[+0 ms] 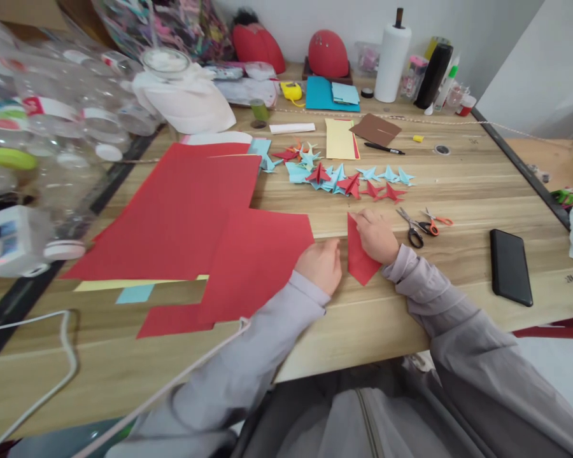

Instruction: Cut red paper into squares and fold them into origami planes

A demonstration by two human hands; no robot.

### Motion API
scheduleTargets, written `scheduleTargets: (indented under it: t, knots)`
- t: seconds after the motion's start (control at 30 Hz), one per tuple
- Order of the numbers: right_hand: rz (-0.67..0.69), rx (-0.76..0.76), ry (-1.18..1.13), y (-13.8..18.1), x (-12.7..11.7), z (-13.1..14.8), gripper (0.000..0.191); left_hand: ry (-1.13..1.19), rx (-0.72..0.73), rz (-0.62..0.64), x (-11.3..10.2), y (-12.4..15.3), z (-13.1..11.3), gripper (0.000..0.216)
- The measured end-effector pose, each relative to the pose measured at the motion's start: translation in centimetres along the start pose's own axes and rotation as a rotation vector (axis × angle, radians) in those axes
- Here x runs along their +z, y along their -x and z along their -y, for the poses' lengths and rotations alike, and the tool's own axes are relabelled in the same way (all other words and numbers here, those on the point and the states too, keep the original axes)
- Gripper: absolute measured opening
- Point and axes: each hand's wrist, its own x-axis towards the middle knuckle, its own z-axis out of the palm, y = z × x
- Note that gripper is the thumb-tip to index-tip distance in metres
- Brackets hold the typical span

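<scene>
My right hand point(375, 235) is closed at the top and right side of a small folded piece of red paper point(357, 261), which lies on the table with a pointed lower end. Its fingertips press near the paper's upper corner. To the left, my left hand point(319, 266) rests with its fingers curled in, beside the right edge of a large red sheet point(258, 261). Nothing shows between those fingers. Beyond both hands lie several folded paper cranes, some red point(350, 184) and some light blue point(335, 178).
Black-handled scissors point(414, 232) and orange-handled scissors point(442, 220) lie right of my right hand, with a phone point(510, 267) farther right. A red paper stack point(172, 210) covers the left. Plastic bottles point(52, 121) crowd the left edge. A pen point(384, 148) and brown paper point(375, 129) lie behind.
</scene>
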Motion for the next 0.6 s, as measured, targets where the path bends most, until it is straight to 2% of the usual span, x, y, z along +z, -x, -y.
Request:
scheduleTargets:
  t: [0.03,0.07,0.17,0.23,0.43,0.6]
  knots:
    - [-0.034,-0.008,-0.05,0.0,0.2,-0.3,0.041,-0.003,0.032,0.026,0.4,-0.7,0.5,0.032]
    - [-0.069,-0.017,-0.108,0.0,0.4,-0.6,0.04,-0.004,0.126,0.047,0.7,-1.4,1.0,0.037]
    - [-0.158,-0.056,-0.297,0.1,0.7,-1.6,0.039,-0.042,0.385,0.032,1.7,-2.7,1.8,0.028]
    - [-0.177,-0.097,-0.389,0.3,0.6,-2.2,0.039,-0.063,0.505,0.019,2.1,-3.2,2.2,0.024]
    - [-0.125,-0.193,-0.425,1.2,-0.8,-2.7,0.032,-0.075,0.579,-0.059,2.5,-3.1,3.4,0.029]
    - [-0.075,-0.222,-0.402,1.9,-1.3,-2.3,0.036,-0.144,0.768,-0.194,0.8,-2.9,3.3,0.025]
